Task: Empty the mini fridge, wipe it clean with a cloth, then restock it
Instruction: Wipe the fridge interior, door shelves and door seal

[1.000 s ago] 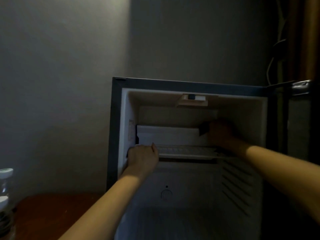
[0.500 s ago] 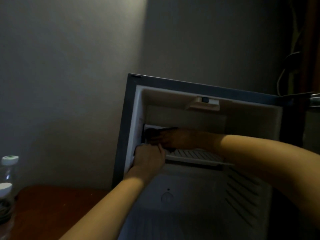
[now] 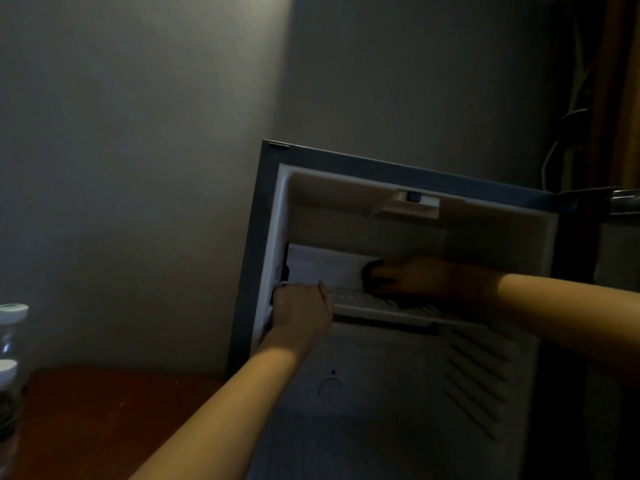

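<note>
Where the view is nearest, a reddish-brown wooden bench [image 3: 104, 417] fills the lower left. Two clear bottles [image 3: 8, 344] with white caps are cut off by the picture's left edge.

Just right of the bench stands the mini fridge [image 3: 257, 237], open toward the camera. It has a dark grey outer frame, and its white plastic lining looks dull in the dim light. Diagonal slats [image 3: 478, 375] run down its right inner wall.

The left hand [image 3: 301, 308] reaches in from below. Its grip is closed over the front edge of the white wire shelf [image 3: 381, 304] at the left end, close to the side wall, with the thumb lying along the rail.

Above that shelf the right hand [image 3: 415, 277] stretches in from the right. Its fingertips rest on a dark, bunched cloth [image 3: 372, 276], which sits against the pale back panel [image 3: 322, 265] of the upper compartment. I cannot tell whether this grip curls round the cloth or lies flat on it.

A small cream housing [image 3: 410, 204] hangs from the fridge ceiling. At the far right the edge of the door [image 3: 623, 202] shows. Behind everything is a plain grey wall [image 3: 138, 168], with pale cables [image 3: 561, 150] hanging at the upper right.
</note>
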Demonstrator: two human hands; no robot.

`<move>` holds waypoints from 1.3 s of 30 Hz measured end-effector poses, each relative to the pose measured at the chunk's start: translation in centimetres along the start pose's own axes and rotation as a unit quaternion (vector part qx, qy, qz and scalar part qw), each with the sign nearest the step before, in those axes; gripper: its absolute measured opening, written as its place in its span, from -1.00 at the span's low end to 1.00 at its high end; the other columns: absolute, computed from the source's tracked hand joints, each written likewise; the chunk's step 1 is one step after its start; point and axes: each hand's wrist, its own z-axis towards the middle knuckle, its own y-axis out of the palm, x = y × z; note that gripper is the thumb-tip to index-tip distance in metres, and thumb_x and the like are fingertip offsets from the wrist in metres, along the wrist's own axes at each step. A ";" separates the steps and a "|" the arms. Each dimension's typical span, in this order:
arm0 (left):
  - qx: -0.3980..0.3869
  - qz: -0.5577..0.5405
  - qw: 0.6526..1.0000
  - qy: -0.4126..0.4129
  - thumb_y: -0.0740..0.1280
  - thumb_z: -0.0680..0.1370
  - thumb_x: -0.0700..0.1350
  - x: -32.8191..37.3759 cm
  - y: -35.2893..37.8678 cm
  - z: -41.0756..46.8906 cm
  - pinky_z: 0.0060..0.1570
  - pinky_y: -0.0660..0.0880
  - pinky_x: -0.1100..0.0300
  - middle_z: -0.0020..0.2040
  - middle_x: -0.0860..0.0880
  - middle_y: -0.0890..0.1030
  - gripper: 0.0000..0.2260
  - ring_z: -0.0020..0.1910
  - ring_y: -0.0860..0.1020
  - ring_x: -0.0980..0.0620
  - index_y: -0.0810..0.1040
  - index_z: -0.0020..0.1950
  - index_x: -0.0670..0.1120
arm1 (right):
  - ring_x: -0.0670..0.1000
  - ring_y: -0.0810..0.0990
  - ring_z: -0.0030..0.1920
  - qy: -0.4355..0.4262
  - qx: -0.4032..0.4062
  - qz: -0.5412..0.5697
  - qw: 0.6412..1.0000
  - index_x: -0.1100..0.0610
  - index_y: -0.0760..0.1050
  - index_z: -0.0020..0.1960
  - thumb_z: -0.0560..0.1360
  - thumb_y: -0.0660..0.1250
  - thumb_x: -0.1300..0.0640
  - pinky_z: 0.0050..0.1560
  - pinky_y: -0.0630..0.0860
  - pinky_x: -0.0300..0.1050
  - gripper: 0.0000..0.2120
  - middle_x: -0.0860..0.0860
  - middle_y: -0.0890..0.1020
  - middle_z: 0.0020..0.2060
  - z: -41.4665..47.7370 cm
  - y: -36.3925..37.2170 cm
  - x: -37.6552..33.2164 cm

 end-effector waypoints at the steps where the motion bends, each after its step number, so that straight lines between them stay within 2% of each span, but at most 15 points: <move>1: 0.012 0.000 1.000 0.008 -0.05 0.65 -0.27 0.0 0.1 0.1 -0.43 0.07 0.18 0.18 -0.18 0.56 -0.63 0.09 0.55 -0.12 0.35 0.40 -0.20 | 0.05 0.46 0.17 -0.050 0.054 -0.020 0.997 0.16 0.53 0.19 0.50 0.22 0.21 0.13 0.48 -0.17 -0.72 0.11 0.45 0.23 1.7 0.2 0.3; 3: 0.036 -0.013 0.999 0.019 -0.04 0.65 -0.26 0.1 0.2 -0.1 -0.43 0.06 0.19 0.18 -0.19 0.56 -0.66 0.10 0.55 -0.12 0.41 0.33 -0.20 | 0.13 0.53 0.18 -0.060 0.064 0.019 0.996 0.22 0.59 0.16 0.51 0.16 0.20 0.14 0.50 -0.11 -0.68 0.18 0.54 0.21 5.8 -0.6 -1.6; 6: 0.059 -0.002 0.998 0.036 -0.02 0.64 -0.30 -0.2 0.1 -0.4 -0.44 0.08 0.19 0.18 -0.20 0.56 -0.67 0.09 0.55 -0.12 0.38 0.34 -0.22 | 0.13 0.42 0.35 0.078 0.078 0.160 0.981 0.26 0.47 0.33 0.59 0.16 0.26 0.35 0.32 -0.14 -0.66 0.19 0.47 0.34 11.1 -2.5 -4.6; 9: 0.050 0.024 0.996 0.063 -0.01 0.63 -0.34 -0.4 0.0 -0.5 -0.38 0.20 0.20 0.19 -0.24 0.54 -0.67 0.09 0.55 -0.16 0.30 0.38 -0.28 | 0.16 0.38 0.38 0.140 0.030 0.255 0.956 0.28 0.47 0.33 0.56 0.19 0.37 0.36 0.25 -0.11 -0.65 0.20 0.45 0.36 12.3 -2.1 -5.5; 12: 0.052 0.031 0.996 0.058 0.00 0.63 -0.33 -0.4 0.1 -0.5 -0.41 0.14 0.20 0.20 -0.20 0.54 -0.66 0.11 0.55 -0.12 0.28 0.40 -0.25 | 0.14 0.36 0.38 0.158 0.010 0.256 0.954 0.27 0.49 0.32 0.59 0.19 0.30 0.34 0.24 -0.19 -0.67 0.19 0.45 0.36 8.7 -1.2 -4.0; 15: 0.038 0.023 0.997 0.056 -0.02 0.64 -0.32 -0.4 -0.3 -0.7 -0.44 0.08 0.18 0.24 -0.20 0.52 -0.62 0.15 0.53 -0.11 0.20 0.47 -0.24 | 0.12 0.53 0.19 0.145 -0.008 0.247 0.958 0.27 0.60 0.17 0.59 0.20 0.04 0.25 0.39 -0.19 -0.64 0.20 0.59 0.17 3.3 -0.7 -2.7; 19: 0.021 0.000 0.999 0.030 -0.03 0.66 -0.27 -0.5 -0.9 -1.2 -0.45 0.08 0.18 0.24 -0.18 0.52 -0.61 0.13 0.53 -0.12 0.21 0.49 -0.22 | 0.05 0.56 0.16 0.279 -0.064 0.204 0.936 -0.12 0.59 0.10 0.56 0.20 -0.02 0.21 0.46 -0.03 -0.78 -0.02 0.58 0.13 -4.8 3.6 1.1; 21: 0.015 0.016 0.999 0.041 0.02 0.64 -0.28 -0.5 -1.0 -1.3 -0.43 0.17 0.19 0.27 -0.21 0.50 -0.58 0.15 0.52 -0.15 0.12 0.51 -0.26 | 0.17 0.52 0.26 0.350 -0.060 0.204 0.912 -0.20 0.52 0.10 0.58 0.23 0.03 0.27 0.42 0.03 -0.82 0.07 0.57 0.20 -6.2 2.6 0.2; 23: 0.012 0.035 0.998 0.045 0.06 0.63 -0.28 -0.4 -1.1 -1.5 -0.25 0.38 0.14 0.31 -0.24 0.45 -0.51 0.20 0.49 -0.18 -0.02 0.54 -0.28 | 0.23 0.44 0.33 0.384 -0.055 0.201 0.900 0.10 0.53 0.27 0.60 0.24 0.11 0.35 0.33 0.03 -0.73 0.17 0.49 0.31 -5.7 1.7 -1.1; 25: -0.001 0.030 0.999 0.022 0.03 0.64 -0.25 -0.2 -0.7 -1.2 -0.02 0.46 0.03 0.38 -0.29 0.39 -0.51 0.27 0.45 -0.19 -0.05 0.54 -0.29 | 0.22 0.45 0.31 0.428 -0.032 0.237 0.871 0.20 0.52 0.28 0.59 0.27 0.12 0.34 0.36 0.01 -0.70 0.19 0.50 0.30 -5.1 1.1 -1.8; 28: -0.023 -0.070 0.994 -0.078 -0.09 0.67 -0.14 0.1 -0.3 -0.5 0.17 0.41 0.00 0.52 -0.31 0.15 -0.52 0.44 0.29 -0.20 -0.09 0.56 -0.28 | 0.12 0.55 0.21 0.465 0.072 0.352 0.809 0.25 0.57 0.21 0.54 0.27 0.36 0.22 0.47 -0.12 -0.73 0.17 0.60 0.18 -4.2 0.9 -2.9; 30: -0.006 -0.117 0.988 -0.105 -0.11 0.68 -0.12 0.3 -0.1 -0.3 0.19 0.41 0.01 0.54 -0.31 0.09 -0.51 0.46 0.27 -0.21 -0.12 0.56 -0.29 | -0.11 0.61 0.02 0.434 0.122 0.471 0.758 0.28 0.54 0.22 0.55 0.26 0.39 0.05 0.52 -0.26 -0.73 0.08 0.64 0.04 -2.1 0.2 -4.3; 34: 0.055 -0.218 0.967 -0.117 -0.06 0.68 -0.03 0.0 0.2 -0.4 0.39 0.26 0.03 0.57 -0.23 0.01 -0.45 0.54 0.09 -0.16 -0.22 0.56 -0.22 | -0.04 0.63 0.02 0.388 0.110 0.550 0.731 0.23 0.59 0.20 0.57 0.32 0.20 -0.16 0.48 -0.41 -0.77 0.09 0.66 0.04 4.7 -1.0 -6.3; 36: 0.065 -0.234 0.963 -0.118 -0.04 0.68 -0.02 -0.1 0.3 -0.2 0.45 0.18 0.05 0.58 -0.22 -0.04 -0.44 0.56 0.02 -0.14 -0.25 0.55 -0.20 | -0.12 0.59 -0.11 0.389 0.091 0.581 0.709 0.19 0.57 0.21 0.60 0.28 0.13 -0.26 0.42 -0.46 -0.76 -0.01 0.63 -0.04 7.1 -1.2 -6.5; 39: 0.083 -0.220 0.965 -0.116 -0.03 0.67 -0.04 0.0 0.5 0.0 0.50 0.04 0.08 0.57 -0.25 -0.07 -0.43 0.56 0.00 -0.15 -0.26 0.54 -0.23 | -0.19 0.52 -0.16 0.372 0.058 0.639 0.671 0.22 0.51 0.27 0.63 0.21 0.17 -0.30 0.42 -0.47 -0.74 -0.02 0.60 -0.04 8.5 -1.6 -7.0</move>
